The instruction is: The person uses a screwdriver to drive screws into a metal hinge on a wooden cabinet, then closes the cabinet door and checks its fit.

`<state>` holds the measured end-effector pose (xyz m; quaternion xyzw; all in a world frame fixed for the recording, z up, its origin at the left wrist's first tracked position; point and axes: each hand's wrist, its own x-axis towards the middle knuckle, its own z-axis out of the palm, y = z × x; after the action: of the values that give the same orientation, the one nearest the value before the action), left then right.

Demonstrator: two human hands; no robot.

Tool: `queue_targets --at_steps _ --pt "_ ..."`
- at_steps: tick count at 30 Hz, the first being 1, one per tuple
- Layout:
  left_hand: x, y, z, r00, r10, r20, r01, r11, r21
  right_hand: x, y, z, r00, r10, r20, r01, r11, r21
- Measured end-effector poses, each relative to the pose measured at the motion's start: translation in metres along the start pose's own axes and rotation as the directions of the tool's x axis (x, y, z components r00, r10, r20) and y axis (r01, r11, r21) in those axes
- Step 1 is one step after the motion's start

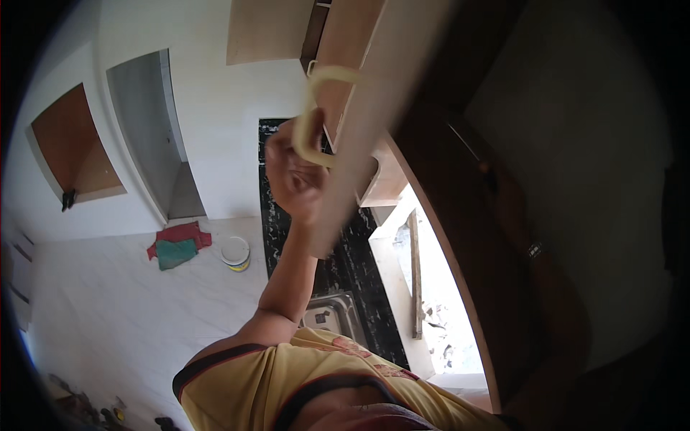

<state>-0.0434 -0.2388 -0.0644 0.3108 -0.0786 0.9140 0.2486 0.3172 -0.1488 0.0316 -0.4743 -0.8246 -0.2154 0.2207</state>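
Observation:
My left hand (296, 176), smeared by motion, is at the pale gold pull handle (302, 136) of a wooden cabinet door (366, 122). Its fingers look curled in behind the handle's bar. The door stands swung open, its edge toward me and blurred. Inside the dark cabinet (438, 154), my right hand (509, 201) is closed around a screwdriver (468, 146) with a thin shaft and a dark grip. The shaft slants up and to the left. Shadow hides most of the right fingers, and a shiny band (535, 249) circles that wrist.
Below runs a black patterned countertop (277, 223) with a steel sink (334, 312), beside a bright window opening (449, 309) with a wooden strip in it. On the pale floor lie red and green cloths (176, 248) and a paint bucket (236, 251). A doorway (154, 129) stands at left.

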Motion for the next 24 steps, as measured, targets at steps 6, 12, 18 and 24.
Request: queue_targets --at_steps 6,12,18,24 --pt "0.006 -0.059 -0.06 0.999 -0.039 0.008 0.031 0.892 0.452 -0.006 -0.021 -0.01 0.981 -0.07 -0.18 0.078 0.996 0.039" --pt "0.078 -0.116 -0.069 0.986 -0.022 0.166 -0.063 0.868 0.492 -0.002 -0.016 -0.01 0.991 0.118 0.057 -0.122 0.989 0.079" --pt "0.133 -0.179 -0.075 0.989 0.008 0.149 -0.099 0.781 0.616 0.0 -0.006 -0.002 0.994 -0.005 -0.111 0.02 0.991 0.134" --pt "0.158 -0.184 -0.114 0.956 -0.009 0.293 -0.199 0.714 0.672 0.015 -0.028 -0.012 0.997 0.078 0.014 -0.078 0.997 0.005"
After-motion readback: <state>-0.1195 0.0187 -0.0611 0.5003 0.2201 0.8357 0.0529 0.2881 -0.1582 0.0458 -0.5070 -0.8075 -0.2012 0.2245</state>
